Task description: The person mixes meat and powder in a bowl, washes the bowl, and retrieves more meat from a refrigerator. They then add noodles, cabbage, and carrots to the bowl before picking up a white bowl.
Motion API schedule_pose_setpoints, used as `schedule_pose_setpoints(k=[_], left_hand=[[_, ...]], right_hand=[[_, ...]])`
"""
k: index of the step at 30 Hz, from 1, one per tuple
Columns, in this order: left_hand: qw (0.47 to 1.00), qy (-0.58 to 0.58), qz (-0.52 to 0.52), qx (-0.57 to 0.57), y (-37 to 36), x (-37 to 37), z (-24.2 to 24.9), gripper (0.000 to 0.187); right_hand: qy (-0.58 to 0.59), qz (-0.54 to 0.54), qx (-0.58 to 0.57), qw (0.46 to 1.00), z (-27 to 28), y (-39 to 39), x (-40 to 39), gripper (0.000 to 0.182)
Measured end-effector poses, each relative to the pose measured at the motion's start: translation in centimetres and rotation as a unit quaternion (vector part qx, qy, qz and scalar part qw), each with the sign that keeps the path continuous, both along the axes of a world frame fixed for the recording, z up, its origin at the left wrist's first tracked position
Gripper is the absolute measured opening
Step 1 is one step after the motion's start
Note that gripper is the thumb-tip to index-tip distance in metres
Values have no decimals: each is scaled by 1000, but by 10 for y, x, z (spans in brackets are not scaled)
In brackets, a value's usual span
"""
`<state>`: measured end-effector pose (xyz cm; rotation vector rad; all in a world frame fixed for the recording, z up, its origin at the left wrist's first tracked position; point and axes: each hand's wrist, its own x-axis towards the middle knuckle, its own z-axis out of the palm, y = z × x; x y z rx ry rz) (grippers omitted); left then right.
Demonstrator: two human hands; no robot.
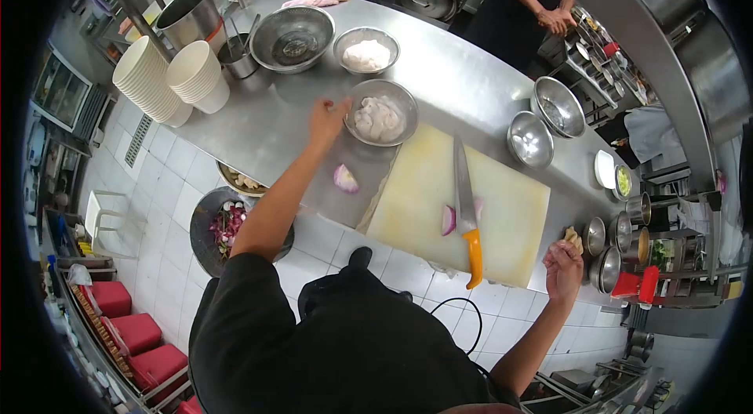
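My left hand (328,122) is at the left rim of a metal bowl (412,112) holding pale, translucent pieces (380,118), its fingers apart. Out to the right, my right hand (563,261) is closed, with a knobbly pale brown piece (573,239) at its fingertips. Between the hands lies a large cutting board (408,198). On it rests a knife (467,214) with an orange handle, blade pointing away from me. Purple onion pieces (448,220) lie beside the blade. Another onion piece (346,179) sits on the steel counter.
Beyond stand a bowl of white food (367,56), a large metal bowl (292,39) and stacked white tubs (196,77). Two empty bowls (531,139) sit back right; small metal bowls (594,235) are near my right hand. A basin of onions (210,232) is below left. Two people are across the counter.
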<state>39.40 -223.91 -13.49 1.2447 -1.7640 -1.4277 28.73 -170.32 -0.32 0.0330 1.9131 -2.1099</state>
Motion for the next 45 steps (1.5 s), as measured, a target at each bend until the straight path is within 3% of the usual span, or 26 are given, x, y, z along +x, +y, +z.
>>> schedule_pose_setpoints(k=[2, 5, 8, 11, 15, 18, 21, 22, 25, 26, 27, 29, 32, 35, 39, 41, 42, 43, 44, 45], left_hand=[[989, -6, 24, -145, -30, -21, 2, 52], [991, -12, -28, 133, -61, -54, 40, 43], [931, 184, 14, 314, -107, -111, -26, 33], [900, 275, -33, 337, -115, -135, -29, 30], [891, 269, 58, 360, -130, -184, -36, 38], [872, 324, 105, 350, -146, -201, -46, 34], [943, 186, 65, 269, -135, -177, -25, 51], [965, 170, -30, 196, -131, -159, -23, 63], [961, -135, -227, 88, -117, -113, 11, 71], [920, -121, -351, 124, -123, -96, 2, 65], [916, -149, -351, 126, -125, -90, -7, 54], [906, -203, -348, 133, -87, -51, 21, 33], [948, -56, -251, 190, -74, -36, 11, 22], [952, -24, -229, 204, -83, -33, 2, 26], [976, 84, -111, 167, -82, -33, -16, 21], [962, 190, -100, 171, -83, -23, -22, 20], [950, 216, -115, 192, -100, -23, -42, 17], [938, 241, -129, 214, -117, -24, -63, 14], [948, 220, -96, 209, -101, -24, -47, 17], [952, 192, -139, 192, -107, -22, -52, 25]], right_hand=[[-7, -4, 3, 1000, 1, -1, 3, 8], [-7, -27, -3, 1000, 0, 1, 15, 8], [-20, -55, 4, 998, -7, 18, 28, 5], [-27, -101, -4, 995, -5, 28, 46, 4], [-40, -128, 23, 991, -11, 41, 58, 5], [-43, -143, 34, 988, -6, 38, 61, 5], [-35, -144, 25, 989, -8, 46, 69, 6], [-30, -143, 21, 989, -10, 49, 66, 6], [-32, -149, 8, 988, -13, 58, 65, 7], [-33, -148, 5, 988, -15, 67, 66, 7], [-34, -147, 1, 989, -18, 75, 66, 8], [-34, -153, 12, 988, -22, 93, 69, 5], [-37, -182, -8, 983, -25, 102, 73, 5], [-35, -180, -22, 983, -26, 109, 77, 6], [-22, -172, -8, 985, -39, 123, 82, 3], [-24, -182, -11, 983, -47, 147, 85, 2], [-23, -250, 30, 968, -37, 135, 90, 3], [8, -210, 9, 978, -50, 159, 92, 4], [-3, -220, 14, 975, -51, 168, 92, 4], [-14, -229, 19, 973, -52, 179, 93, 4]])
